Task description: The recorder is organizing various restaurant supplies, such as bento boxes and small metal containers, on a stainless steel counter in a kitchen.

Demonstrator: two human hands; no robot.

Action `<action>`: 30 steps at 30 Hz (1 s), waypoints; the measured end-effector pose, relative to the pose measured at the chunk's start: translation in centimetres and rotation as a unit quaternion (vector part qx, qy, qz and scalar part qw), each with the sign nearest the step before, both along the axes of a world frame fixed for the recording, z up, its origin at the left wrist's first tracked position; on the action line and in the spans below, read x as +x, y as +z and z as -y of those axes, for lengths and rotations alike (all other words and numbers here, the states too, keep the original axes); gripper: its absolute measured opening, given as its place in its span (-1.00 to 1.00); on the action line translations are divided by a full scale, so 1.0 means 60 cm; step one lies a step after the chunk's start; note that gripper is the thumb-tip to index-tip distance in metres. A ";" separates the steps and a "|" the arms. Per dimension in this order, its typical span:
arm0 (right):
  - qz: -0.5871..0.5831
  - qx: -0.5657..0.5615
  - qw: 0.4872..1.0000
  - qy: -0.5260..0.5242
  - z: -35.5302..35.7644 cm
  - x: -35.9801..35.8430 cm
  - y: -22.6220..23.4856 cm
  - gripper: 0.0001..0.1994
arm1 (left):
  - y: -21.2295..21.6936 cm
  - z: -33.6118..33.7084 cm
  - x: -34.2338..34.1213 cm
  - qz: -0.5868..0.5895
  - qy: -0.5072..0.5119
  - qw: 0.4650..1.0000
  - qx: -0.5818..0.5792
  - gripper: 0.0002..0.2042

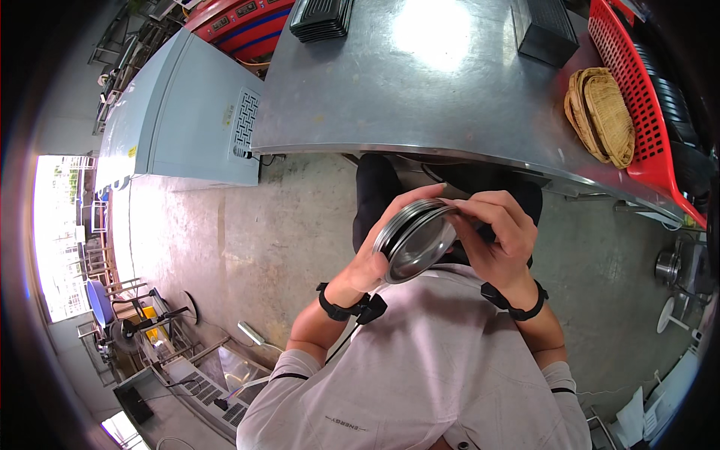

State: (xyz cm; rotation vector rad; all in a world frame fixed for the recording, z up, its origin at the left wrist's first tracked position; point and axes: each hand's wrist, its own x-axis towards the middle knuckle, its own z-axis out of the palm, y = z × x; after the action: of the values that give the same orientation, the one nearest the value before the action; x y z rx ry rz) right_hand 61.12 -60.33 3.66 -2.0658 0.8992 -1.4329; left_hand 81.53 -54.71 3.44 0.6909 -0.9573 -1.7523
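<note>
A small stack of round, shallow metal dishes [422, 250] with shiny rims is tilted in front of my chest, above my lap. My left hand [379, 251] is wrapped round the left side of the stack, its fingers behind the rims. At the upper right rim, the bent fingers and thumb of my right hand [499, 232] pinch the edge of the front dish. Dark gaps show between the rims, and the front dish's shiny inner face turns toward me. Both wrists carry black straps with small black devices.
Ahead stands a steel table [352, 97]. On it are stacked black trays [321, 20], a black box [546, 31], woven baskets [600, 116] and a red plastic basket [637, 90] holding dark dishes. A pale cabinet [199, 112] stands left; a metal pot [667, 265] is far right.
</note>
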 end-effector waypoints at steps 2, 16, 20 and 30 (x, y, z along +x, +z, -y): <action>0.010 0.003 1.000 -0.002 -0.001 -0.002 0.001 -0.68 | -0.003 0.002 -0.001 -0.015 0.003 1.000 0.004 0.26; 0.009 -0.095 0.995 -0.015 -0.003 -0.007 -0.006 -0.63 | -0.004 0.002 -0.003 -0.069 0.016 0.997 0.035 0.19; 0.091 -0.027 0.995 0.040 0.003 -0.009 -0.016 -0.63 | -0.015 0.005 0.005 -0.152 0.022 0.985 0.075 0.17; 0.089 0.301 0.945 -0.090 0.163 -0.094 0.003 -0.80 | -0.076 0.006 0.040 -0.328 0.084 0.937 0.087 0.06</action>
State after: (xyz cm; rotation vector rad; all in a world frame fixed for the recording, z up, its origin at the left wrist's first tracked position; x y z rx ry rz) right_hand 55.49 -70.09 3.85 -1.4091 1.2813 -1.2035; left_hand 83.91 -55.09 -1.15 0.2424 -0.2780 -1.7505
